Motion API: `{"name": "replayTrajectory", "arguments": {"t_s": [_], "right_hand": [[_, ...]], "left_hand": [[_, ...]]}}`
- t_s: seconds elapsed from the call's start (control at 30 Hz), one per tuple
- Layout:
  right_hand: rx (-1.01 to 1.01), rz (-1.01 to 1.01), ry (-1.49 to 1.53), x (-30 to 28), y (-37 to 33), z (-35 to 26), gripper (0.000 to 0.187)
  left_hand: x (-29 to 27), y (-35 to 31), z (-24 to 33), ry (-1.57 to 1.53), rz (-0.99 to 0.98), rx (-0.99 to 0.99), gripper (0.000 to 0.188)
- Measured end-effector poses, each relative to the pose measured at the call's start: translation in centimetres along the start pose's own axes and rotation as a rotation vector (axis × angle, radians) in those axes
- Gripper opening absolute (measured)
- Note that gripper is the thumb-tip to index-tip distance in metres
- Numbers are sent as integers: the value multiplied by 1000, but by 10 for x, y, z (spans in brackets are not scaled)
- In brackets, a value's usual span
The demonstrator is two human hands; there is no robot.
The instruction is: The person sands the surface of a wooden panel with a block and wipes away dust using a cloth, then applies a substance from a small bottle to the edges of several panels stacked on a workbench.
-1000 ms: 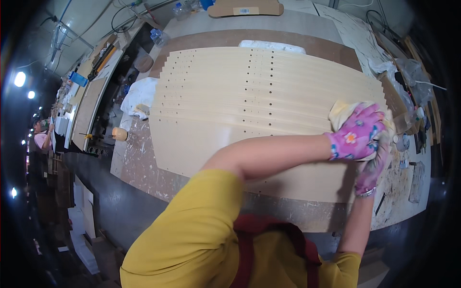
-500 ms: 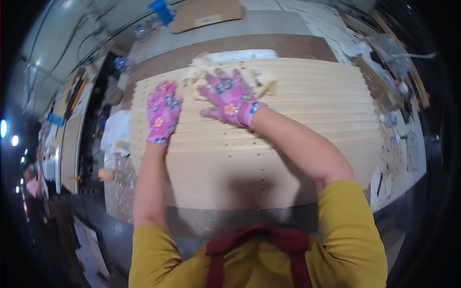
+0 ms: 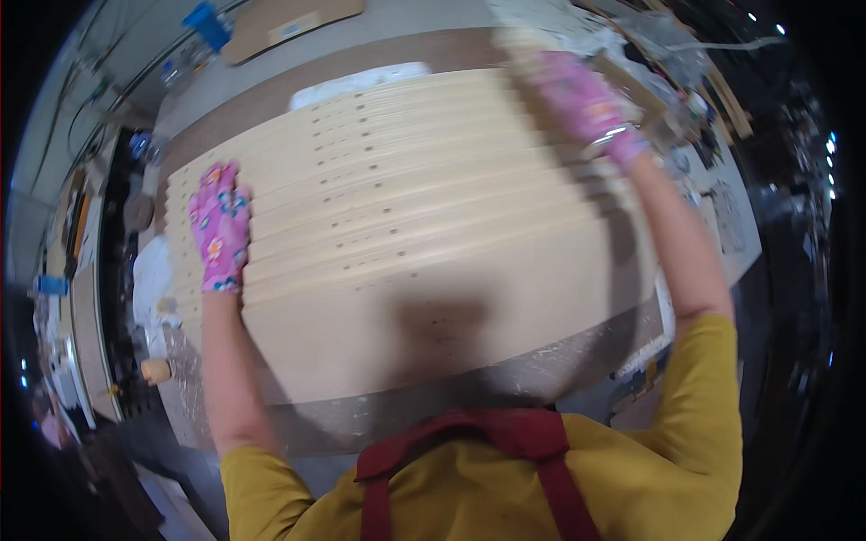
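Light wooden boards (image 3: pixel 487 189) lie overlapped in a stepped row, with small dark holes along them. My left hand (image 3: pixel 220 225), in a pink flowered glove, lies flat on their left end, fingers stretched out and nothing held. At the far right end is my right hand (image 3: pixel 582 99), in a matching glove and smeared by motion. It holds a cream cloth (image 3: pixel 523 50), which shows beyond the fingers, partly past the boards' far right corner. The right fingers' exact grip is blurred.
Under the boards is a brown worktable (image 3: pixel 361 410). A white strip-shaped piece (image 3: pixel 361 83) lies behind them. Farther back are a cardboard piece (image 3: pixel 289 27) and a blue container (image 3: pixel 207 27). A cardboard box (image 3: pixel 636 95) stands right; a small wooden-coloured cylinder (image 3: pixel 156 371) sits left.
My right hand has swept with the cloth from the boards' middle to their far right end. My left hand stays flat on the left end. The whole view has shifted and tilted.
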State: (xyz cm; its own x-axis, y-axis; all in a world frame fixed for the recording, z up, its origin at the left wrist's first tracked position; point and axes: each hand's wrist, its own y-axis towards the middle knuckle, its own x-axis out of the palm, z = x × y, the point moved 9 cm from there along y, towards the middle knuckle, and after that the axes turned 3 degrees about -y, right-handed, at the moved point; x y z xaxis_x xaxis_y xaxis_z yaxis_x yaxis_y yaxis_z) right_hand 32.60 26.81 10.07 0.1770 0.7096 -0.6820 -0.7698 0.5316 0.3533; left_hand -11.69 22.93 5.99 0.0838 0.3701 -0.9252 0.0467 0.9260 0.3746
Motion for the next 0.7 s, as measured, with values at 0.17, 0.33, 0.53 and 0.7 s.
{"name": "replayTrajectory", "arguments": {"t_s": [0.17, 0.33, 0.53, 0.7], "right_hand": [[-5, -38, 791, -88, 44, -165, 57], [508, -80, 530, -6, -97, 1, 33], [1619, 165, 1333, -1, -308, 106, 40], [1571, 692, 2185, -131, -275, 2, 49]], "left_hand": [[5, -7, -20, -27, -31, -28, 44], [-2, -4, -8, 25, -14, -26, 44], [-1, 2, 9, -22, -27, -20, 44], [-1, 0, 2, -46, -12, 0, 46]]}}
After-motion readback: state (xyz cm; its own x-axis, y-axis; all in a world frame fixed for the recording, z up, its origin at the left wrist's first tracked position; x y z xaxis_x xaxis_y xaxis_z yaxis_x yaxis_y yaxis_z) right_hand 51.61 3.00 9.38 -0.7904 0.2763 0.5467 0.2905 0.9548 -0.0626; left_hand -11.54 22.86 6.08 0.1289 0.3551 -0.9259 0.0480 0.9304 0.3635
